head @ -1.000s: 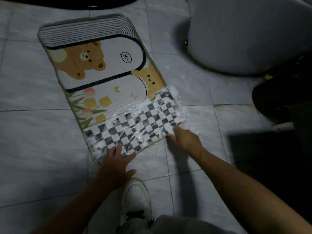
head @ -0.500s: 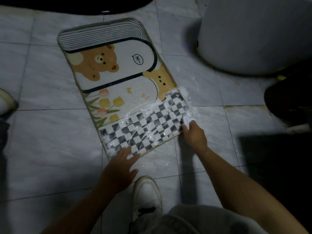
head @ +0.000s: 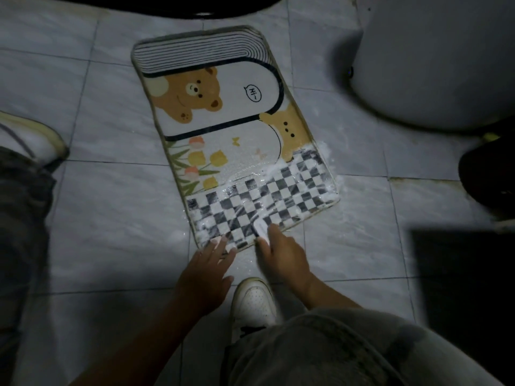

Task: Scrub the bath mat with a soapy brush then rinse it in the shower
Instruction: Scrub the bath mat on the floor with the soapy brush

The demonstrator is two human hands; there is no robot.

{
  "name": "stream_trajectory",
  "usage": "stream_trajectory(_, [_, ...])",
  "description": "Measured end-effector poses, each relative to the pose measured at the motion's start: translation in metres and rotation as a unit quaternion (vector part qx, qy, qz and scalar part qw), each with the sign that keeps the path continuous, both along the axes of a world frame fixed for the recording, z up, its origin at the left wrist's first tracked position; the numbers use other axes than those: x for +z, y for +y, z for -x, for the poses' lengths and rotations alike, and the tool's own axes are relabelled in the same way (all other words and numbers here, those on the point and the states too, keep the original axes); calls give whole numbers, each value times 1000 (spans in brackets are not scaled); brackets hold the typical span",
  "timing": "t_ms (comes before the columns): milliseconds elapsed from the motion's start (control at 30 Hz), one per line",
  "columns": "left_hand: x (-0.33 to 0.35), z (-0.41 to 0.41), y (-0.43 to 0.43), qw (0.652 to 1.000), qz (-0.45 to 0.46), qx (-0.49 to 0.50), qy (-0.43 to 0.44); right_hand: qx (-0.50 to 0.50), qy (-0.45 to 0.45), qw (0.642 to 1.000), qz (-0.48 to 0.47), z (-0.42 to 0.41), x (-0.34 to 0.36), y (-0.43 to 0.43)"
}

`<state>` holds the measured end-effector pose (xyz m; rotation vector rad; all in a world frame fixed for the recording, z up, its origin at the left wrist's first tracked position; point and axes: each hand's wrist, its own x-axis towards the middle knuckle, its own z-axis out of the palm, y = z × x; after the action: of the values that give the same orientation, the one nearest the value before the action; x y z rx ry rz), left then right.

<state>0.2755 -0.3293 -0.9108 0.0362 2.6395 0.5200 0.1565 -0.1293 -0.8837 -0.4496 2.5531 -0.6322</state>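
A bath mat (head: 220, 112) printed with bears, tulips and a black-and-white checker band lies flat on the grey tiled floor. White soap foam covers the checker band at the near end. My right hand (head: 281, 253) grips a small white brush (head: 260, 227) and holds it on the mat's near edge, in the middle of the checkers. My left hand (head: 207, 264) lies flat with straight fingers, its fingertips pressing the near left corner of the mat.
A white toilet base (head: 434, 65) stands at the upper right. My white shoe (head: 253, 302) sits just below the hands, and another shoe (head: 36, 135) shows at the left edge. A dark object (head: 487, 174) sits at the right. Foam is spilled on the tiles (head: 338, 179) beside the mat.
My right hand has dragged the brush left along the mat's near edge, from the right corner to the middle. My left hand stays pressed on the near left corner.
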Motion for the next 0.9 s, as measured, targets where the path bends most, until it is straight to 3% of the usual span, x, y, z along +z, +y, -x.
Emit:
stream_trajectory(100, [4,5,5,1000,-24,5,-17,28,36,998,-33,22,-6,16])
stream_trajectory(267, [8,7,-12,996,-85,5,-40,-104,40,992,-64,31,-2,15])
stream_trajectory(433, [8,6,-19,994,-108,-2,-20,41,-3,998,-43,-11,4,-17])
stream_trajectory(567, [6,-11,-35,997,-65,-15,40,-33,-11,996,-85,33,6,14])
stream_trajectory(700, [4,-27,-48,997,-40,8,62,-64,-11,997,-48,-2,9,-21])
stream_trajectory(833, [1,-31,-49,998,-13,-2,69,63,-23,997,-34,-20,11,-40])
stream_trajectory(900, [2,-33,-47,998,-9,3,64,67,-38,995,-67,2,16,-21])
